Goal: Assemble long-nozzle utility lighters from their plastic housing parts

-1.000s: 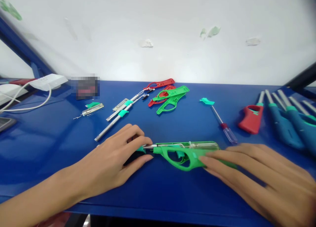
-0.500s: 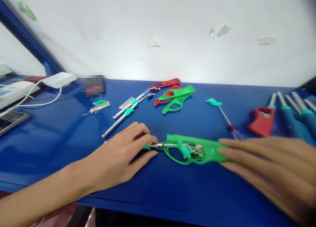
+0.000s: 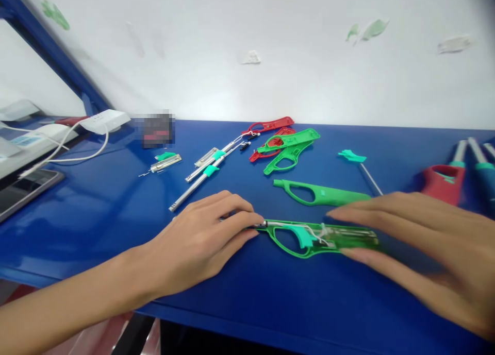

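My left hand (image 3: 211, 236) pinches the metal tube at the front of an opened green lighter (image 3: 288, 251). That lighter lies flat, its inside facing up, with a teal trigger (image 3: 303, 236), white wires and a clear fuel tank (image 3: 350, 237) showing. My right hand (image 3: 417, 247) is around the tank end, thumb and fingers spread, the thumb close to the shell's lower edge; whether it touches is blurred. Just behind lies a loose green half shell (image 3: 332, 194), outer side up, its rear end near my right fingers.
Farther back are green half shells (image 3: 297, 149), red half shells (image 3: 276, 124), metal tubes (image 3: 193, 190) and a fuel tank (image 3: 168, 163). A screwdriver shaft (image 3: 372, 179) sits by a teal piece (image 3: 351, 155). Right, a red lighter (image 3: 444, 182); left, a phone (image 3: 31, 190) and cables.
The green half shell that my right hand held over the lighter now lies on the table behind it, let go. The fuel tank is uncovered. My right hand's fingers have spread; my left hand still pinches the tube.
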A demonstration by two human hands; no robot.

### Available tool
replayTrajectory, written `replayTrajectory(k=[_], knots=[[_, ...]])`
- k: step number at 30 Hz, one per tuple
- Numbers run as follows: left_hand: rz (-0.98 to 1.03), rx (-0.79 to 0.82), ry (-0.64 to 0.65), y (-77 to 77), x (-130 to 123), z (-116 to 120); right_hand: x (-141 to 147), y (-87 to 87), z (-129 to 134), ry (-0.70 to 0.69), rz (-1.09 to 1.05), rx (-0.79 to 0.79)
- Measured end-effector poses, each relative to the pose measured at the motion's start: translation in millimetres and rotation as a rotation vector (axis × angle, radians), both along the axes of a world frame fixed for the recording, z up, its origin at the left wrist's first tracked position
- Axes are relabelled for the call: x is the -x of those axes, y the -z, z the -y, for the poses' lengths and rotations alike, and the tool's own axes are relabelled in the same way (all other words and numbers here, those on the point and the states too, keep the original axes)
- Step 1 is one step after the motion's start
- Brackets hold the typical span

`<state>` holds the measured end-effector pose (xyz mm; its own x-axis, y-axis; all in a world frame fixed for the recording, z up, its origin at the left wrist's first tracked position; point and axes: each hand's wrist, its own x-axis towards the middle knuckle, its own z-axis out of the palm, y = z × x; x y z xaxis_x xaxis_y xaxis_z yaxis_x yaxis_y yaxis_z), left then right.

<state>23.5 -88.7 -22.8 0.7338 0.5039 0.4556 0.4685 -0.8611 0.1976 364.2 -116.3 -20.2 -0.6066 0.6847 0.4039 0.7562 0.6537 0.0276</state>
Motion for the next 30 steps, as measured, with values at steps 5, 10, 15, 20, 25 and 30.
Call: replayTrajectory(k=[5,10,15,20,25,30], knots=[[0.045,0.044,0.005,-1.3,-2,1,-4,10.1,12,-0.054,-0.011,0.066],[0.075,0.108,-0.025,-3.0,-4,4,-6,16.9,12,-0.049,-0.037,0.066],[0.098,0.149,-0.042,-2.6,-7,5,-10,21.0,11,-0.036,-0.032,0.062],[0.088,0.168,-0.039,-4.1,-7,4,-5,23.2,10,-0.038,-0.057,0.04],[0.059,0.141,-0.027,-5.6,-6,6,18,19.2,8,-0.068,-0.104,-0.033],[0.059,0.122,-0.022,-4.9,-7,6,30,13.7,5,-0.052,-0.112,-0.041]])
